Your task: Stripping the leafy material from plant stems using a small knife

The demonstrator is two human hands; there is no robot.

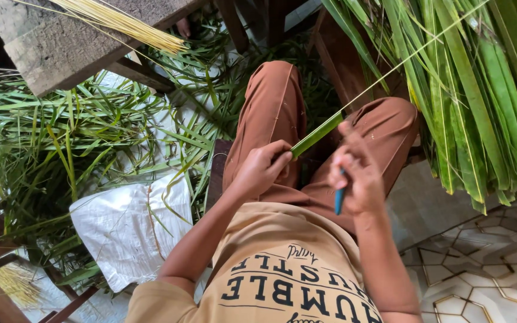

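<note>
Palm leaflet runs up and to the right from the closed left hand, its pale midrib stretching onward. Right hand, just beside the strip, grips a blue-handled tool, apparently a small knife.

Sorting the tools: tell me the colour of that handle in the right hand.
Blue handle, head view.
</note>
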